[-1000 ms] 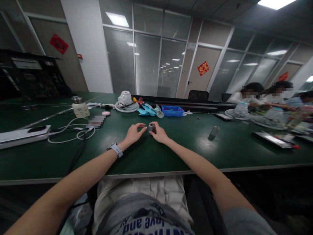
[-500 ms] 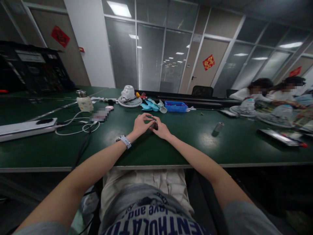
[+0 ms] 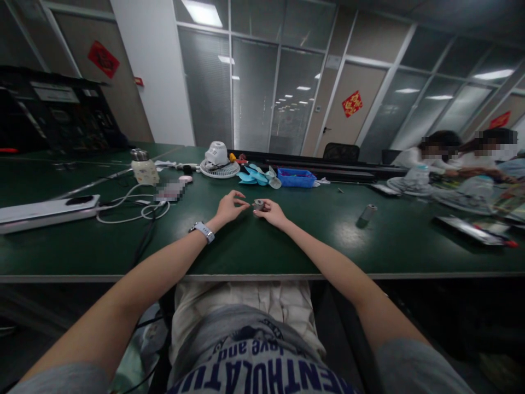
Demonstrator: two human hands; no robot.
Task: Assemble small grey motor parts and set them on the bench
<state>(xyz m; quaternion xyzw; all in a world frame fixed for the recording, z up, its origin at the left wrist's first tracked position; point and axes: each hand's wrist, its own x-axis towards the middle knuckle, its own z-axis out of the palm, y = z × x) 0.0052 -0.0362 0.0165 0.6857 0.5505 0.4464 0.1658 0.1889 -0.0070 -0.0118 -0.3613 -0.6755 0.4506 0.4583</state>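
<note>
My right hand [image 3: 274, 213] grips a small silvery metal cylinder [image 3: 258, 205], with the thumb in front and the fingers around its far side. A darker opening or part shows at its top; finer detail is too small to make out. Just left of it, my left hand [image 3: 232, 208] holds nothing visible. Its thumb and fingers are apart, the thumb tip close to the cylinder. A grey watch is on the left wrist. Farther right on the green table [image 3: 303, 246], a second metal cylinder [image 3: 367, 215] stands by itself.
Behind my hands lie a white fan housing with its grille [image 3: 217, 164], light-blue fan blades [image 3: 253, 175] and a blue basket [image 3: 296, 178]. Left are a cream bottle [image 3: 145, 171], white cables and a power strip [image 3: 49, 212]. Other people sit at the far right.
My left hand came over to the cylinder in my right hand, then drew back left, leaving the cylinder in the right hand. The camera view shifted slightly.
</note>
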